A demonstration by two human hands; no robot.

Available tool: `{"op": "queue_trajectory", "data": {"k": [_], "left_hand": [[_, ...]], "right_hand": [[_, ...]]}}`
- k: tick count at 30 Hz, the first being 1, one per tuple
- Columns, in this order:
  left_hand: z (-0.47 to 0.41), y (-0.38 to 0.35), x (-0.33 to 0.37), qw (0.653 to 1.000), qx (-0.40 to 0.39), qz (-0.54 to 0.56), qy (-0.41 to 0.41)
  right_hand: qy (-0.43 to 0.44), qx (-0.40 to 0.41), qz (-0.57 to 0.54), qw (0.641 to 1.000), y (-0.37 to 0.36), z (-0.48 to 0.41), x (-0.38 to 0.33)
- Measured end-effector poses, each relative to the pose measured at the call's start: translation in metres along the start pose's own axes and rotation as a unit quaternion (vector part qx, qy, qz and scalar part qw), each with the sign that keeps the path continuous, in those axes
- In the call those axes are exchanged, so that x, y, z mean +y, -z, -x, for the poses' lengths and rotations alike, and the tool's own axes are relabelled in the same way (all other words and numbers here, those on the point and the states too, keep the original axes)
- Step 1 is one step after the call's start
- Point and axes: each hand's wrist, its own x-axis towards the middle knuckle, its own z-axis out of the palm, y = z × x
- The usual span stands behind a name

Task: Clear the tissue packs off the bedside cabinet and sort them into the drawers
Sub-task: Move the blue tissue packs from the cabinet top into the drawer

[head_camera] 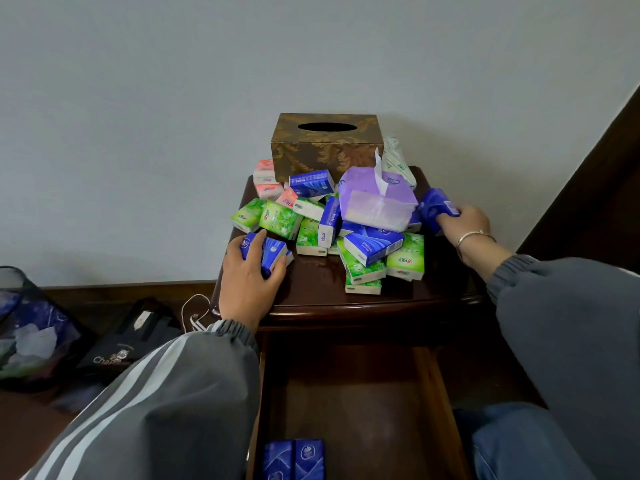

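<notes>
Crowding the dark cabinet top, pale wall behind: tissue packs. Left hand grips a blue pack centre-left, right hand a second blue pack.

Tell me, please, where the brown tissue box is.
Head view, centre: the brown tissue box stands rearmost on the cabinet, by the wall, behind the heaped tissue packs.

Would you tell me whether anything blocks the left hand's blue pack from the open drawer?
Nothing visible does: the left hand grips the blue pack over the cabinet top, and the drawer below lies open.
</notes>
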Motion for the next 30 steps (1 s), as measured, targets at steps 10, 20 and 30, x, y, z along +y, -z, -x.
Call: {"op": "queue_trajectory", "data": {"k": [10,20,30], "left_hand": [[0.0,0.005,0.004,0.999,0.021,-0.032,0.007],[-0.001,0.005,0.001,0.999,0.03,-0.022,0.008],[0.002,0.004,0.001,0.999,0.035,-0.01,-0.001]], "right_hand": [[0.024,-0.029,-0.369,0.929,0.064,0.09,-0.006],[0.102,-0.205,-0.198,0.953,0.026,0.15,-0.062],[0.076,-0.251,-0.119,0.958,0.012,0.15,-0.07]]}}
